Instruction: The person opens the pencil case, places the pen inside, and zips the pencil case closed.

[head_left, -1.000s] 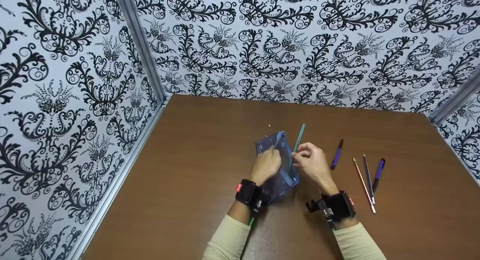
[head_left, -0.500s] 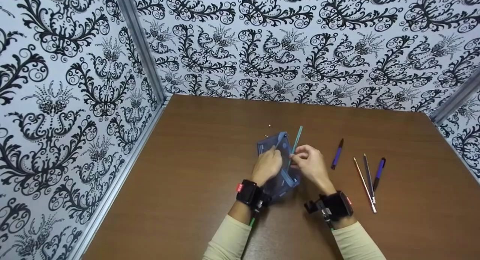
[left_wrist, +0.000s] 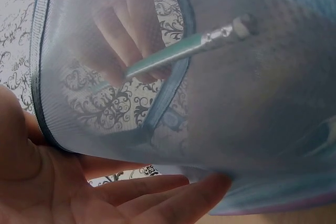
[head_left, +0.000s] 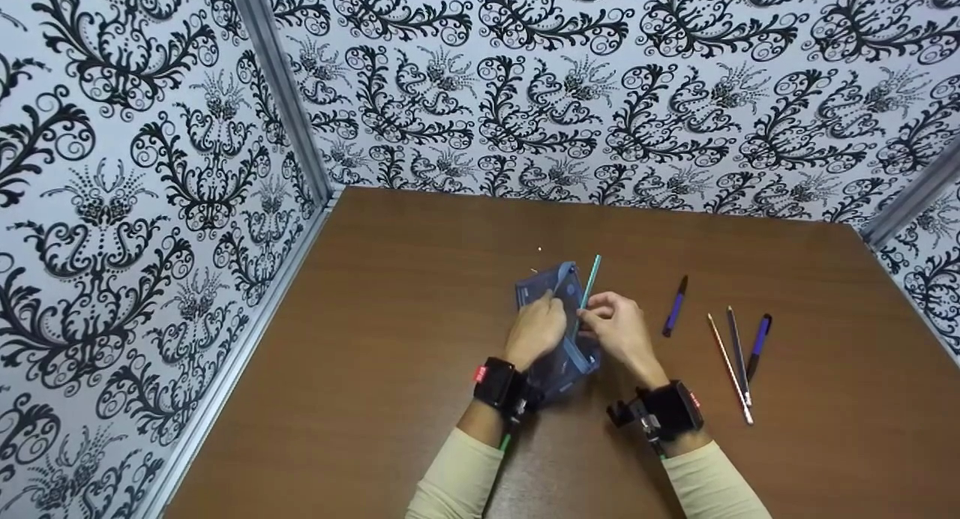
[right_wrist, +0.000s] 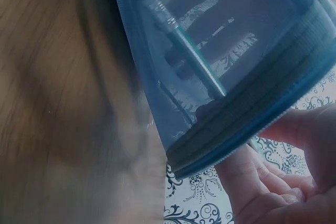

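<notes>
Since the first head view, the green pencil has slid a little lower and leftward, and the right hand has shifted left with it. That hand pinches the pencil between thumb and fingers; the left hand holds the mesh pouch by one side of its mouth, fingers bent over the edge. Both wrist views show the pencil's eraser end through the mesh, so it looks to be inside the pouch, while the other end sticks out above. The likeliest trouble is the eraser or its metal band snagging on the soft mesh, since the pencil goes in at a slant; pushing harder could then drag the pouch sideways. Should the left hand's hold slacken, the floppy mouth might fold shut, leaving the zipper to catch the right fingers or the shaft. Letting go too early could leave the pencil poking out, perhaps tipping back onto the table. The blue pen lies near the right hand, where a wide elbow or wrist swing might knock it.
</notes>
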`<state>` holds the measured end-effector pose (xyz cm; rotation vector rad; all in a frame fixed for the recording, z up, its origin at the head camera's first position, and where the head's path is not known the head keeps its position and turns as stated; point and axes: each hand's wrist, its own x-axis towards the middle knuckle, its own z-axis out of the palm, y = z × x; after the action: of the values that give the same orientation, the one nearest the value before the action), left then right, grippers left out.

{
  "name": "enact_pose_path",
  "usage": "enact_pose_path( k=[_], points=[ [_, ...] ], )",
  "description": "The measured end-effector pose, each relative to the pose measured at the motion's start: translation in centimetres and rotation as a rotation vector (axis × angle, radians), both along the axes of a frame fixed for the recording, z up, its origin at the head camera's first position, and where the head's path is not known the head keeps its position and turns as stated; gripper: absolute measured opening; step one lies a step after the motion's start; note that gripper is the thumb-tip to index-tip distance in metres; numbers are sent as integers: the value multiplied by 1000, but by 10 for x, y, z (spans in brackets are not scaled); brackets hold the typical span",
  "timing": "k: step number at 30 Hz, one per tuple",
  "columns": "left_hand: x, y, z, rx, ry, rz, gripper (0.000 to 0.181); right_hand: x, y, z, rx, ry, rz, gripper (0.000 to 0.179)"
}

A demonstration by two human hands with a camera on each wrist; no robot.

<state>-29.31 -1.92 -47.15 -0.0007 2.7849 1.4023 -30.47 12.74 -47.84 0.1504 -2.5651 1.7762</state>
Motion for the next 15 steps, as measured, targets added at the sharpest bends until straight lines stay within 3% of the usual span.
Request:
enact_pose_path(
  k=[15],
  points=[
    [-1, 2, 0, -7, -26, 19, 53, -1, -2, -4, 29, -54, 26, 25]
  ],
)
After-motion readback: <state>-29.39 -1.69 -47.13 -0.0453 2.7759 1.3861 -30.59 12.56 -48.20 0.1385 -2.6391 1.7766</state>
